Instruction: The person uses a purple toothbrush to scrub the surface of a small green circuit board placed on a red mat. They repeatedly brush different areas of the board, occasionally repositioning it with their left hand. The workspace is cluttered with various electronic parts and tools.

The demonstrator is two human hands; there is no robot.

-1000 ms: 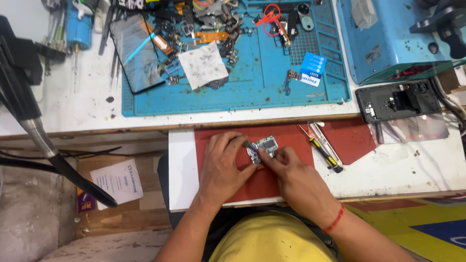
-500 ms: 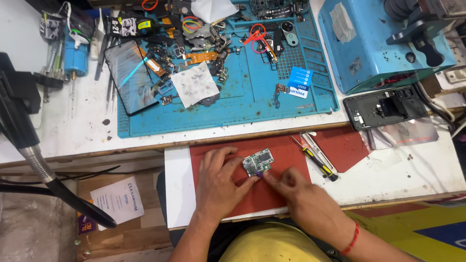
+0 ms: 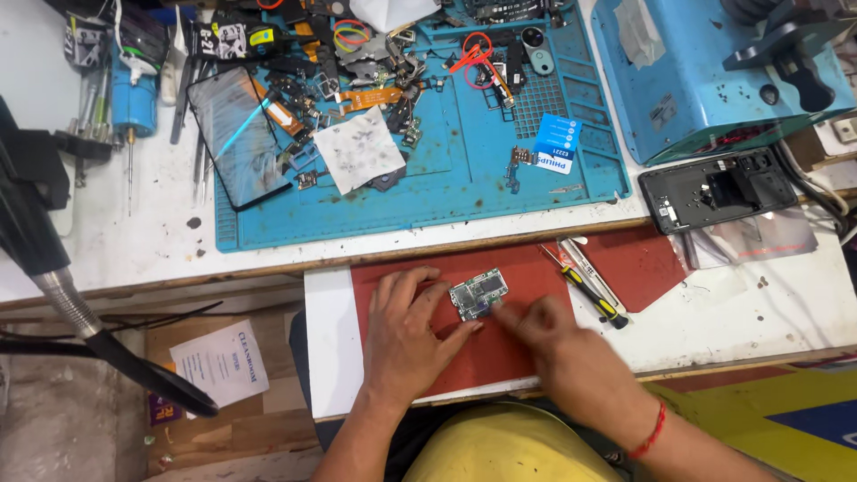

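A small phone circuit board [image 3: 478,294] lies on a red mat [image 3: 643,261] at the near edge of the bench. My left hand [image 3: 409,335] rests flat on the mat, its fingertips touching the board's left side. Blurred with motion, my right hand [image 3: 543,332] has its fingertips at the board's lower right corner. I cannot make out any tool in that hand.
A yellow-handled screwdriver [image 3: 594,297] and tweezers [image 3: 591,272] lie on the mat to the right. Behind is a blue work mat [image 3: 464,192] with several phone parts, a phone screen [image 3: 239,136] and a white cloth [image 3: 361,150]. A phone frame [image 3: 719,188] lies right, a blue machine [image 3: 714,71] behind it.
The board now lies flat on the mat and a little further right. My right hand has slid down to its lower right corner; my left hand has flattened out.
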